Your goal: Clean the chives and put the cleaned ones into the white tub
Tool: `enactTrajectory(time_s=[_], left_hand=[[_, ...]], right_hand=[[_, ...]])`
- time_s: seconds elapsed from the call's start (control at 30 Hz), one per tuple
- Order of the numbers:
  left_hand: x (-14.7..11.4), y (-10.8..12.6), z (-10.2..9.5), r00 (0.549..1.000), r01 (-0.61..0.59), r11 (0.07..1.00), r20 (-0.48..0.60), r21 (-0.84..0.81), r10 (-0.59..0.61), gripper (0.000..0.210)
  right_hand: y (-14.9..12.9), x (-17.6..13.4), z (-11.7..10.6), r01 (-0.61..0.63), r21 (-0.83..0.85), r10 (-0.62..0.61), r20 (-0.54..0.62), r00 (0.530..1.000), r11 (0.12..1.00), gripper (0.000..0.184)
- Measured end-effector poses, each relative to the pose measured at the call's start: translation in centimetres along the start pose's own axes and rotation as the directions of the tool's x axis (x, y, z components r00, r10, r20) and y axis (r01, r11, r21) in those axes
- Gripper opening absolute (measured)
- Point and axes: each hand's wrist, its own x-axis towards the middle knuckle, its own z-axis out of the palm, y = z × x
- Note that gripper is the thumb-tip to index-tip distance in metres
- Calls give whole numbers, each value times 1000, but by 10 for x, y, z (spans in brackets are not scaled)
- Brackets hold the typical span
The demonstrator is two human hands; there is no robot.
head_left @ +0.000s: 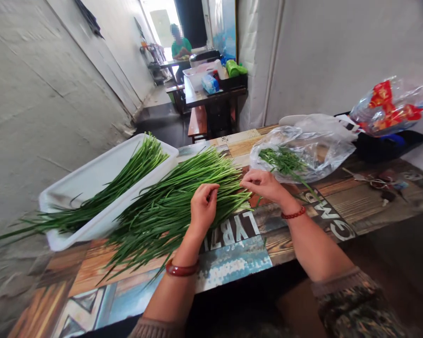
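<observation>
A loose pile of garlic chives (176,192) lies on the patterned table (232,270), pale stem ends pointing right. Over its near right side is my left hand (203,209), fingers curled into a pinch; whatever is between them is hidden. My right hand (266,185) is at the stem ends, thumb and fingers pressed together, and I cannot make out what they hold. More chives (127,180) lie in a white plastic tray (61,241) on the left, their leaves hanging over its edge. Beyond my right hand, a clear plastic bag (324,141) contains green scraps (284,159).
Keys (386,195) lie on the table's right side. Behind them, a red-and-clear plastic package (387,110) sits on a dark tray. Farther back, a second table (197,98) bears assorted goods, and a person in green (181,47) sits beyond it. Walls flank both sides.
</observation>
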Motion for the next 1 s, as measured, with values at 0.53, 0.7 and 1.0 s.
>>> enactTrajectory(time_s=[0.53,0.7,1.0], left_hand=[[-32,41,11,900,-320,894,395,312,184,19],[-22,31,-1,951,-233,924,271,304,150,21],[-2,2,-13,996,71,997,-53,-40,-73,18]], right_hand=[[0,-7,-7,94,-387,-128,-63,990,917,18],[-4,-11,4,114,-308,-40,237,971,945,13],[-7,-6,2,55,-284,9,219,976,957,9]])
